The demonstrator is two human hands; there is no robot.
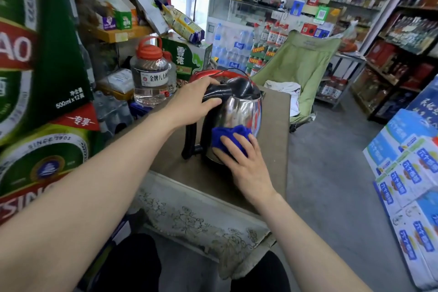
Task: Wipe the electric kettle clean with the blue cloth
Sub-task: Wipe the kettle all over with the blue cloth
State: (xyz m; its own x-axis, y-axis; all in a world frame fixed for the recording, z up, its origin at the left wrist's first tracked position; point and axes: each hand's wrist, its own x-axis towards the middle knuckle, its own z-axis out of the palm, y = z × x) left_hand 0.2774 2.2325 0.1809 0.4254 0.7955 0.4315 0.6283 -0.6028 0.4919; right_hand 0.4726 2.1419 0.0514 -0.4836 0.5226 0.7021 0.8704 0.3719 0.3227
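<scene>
A stainless steel electric kettle (239, 111) with a black lid and black handle stands upright on a small brown table (272, 140). My left hand (194, 102) grips the top of the black handle. A folded blue cloth (231, 136) lies against the lower front of the kettle's steel body, and my right hand (244, 161) presses it there with fingers spread over it. The kettle's base is partly hidden behind the cloth and my right hand.
A clear jug with a red cap (149, 73) stands left of the kettle. Green beer cartons (40, 54) are stacked at my left. A green folding chair (301, 69) stands behind the table. Blue and white boxes (407, 178) sit on the floor at right. A patterned cushion (201, 218) overhangs the table's near end.
</scene>
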